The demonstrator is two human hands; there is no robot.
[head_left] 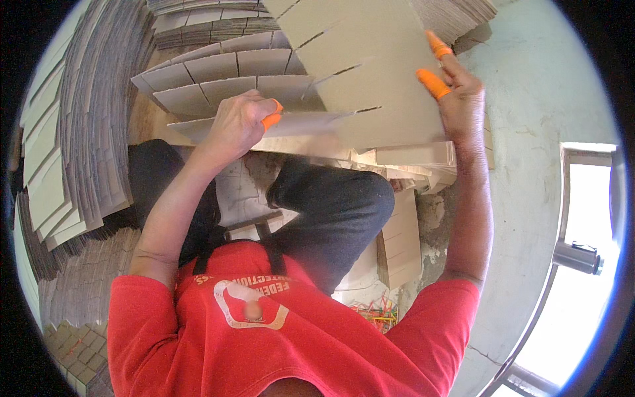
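Bearing slots [339,71], the beige sheet [390,86] borders a splayed right grip [424,53]; left grip [272,116] apparently pinches a strip [311,123].

A far cardboard sheet [390,86] is looking smooth and matt, a cardboard stack [99,112] at left rough-edged, while a near cloth shirt [291,344] is showing matt folds.
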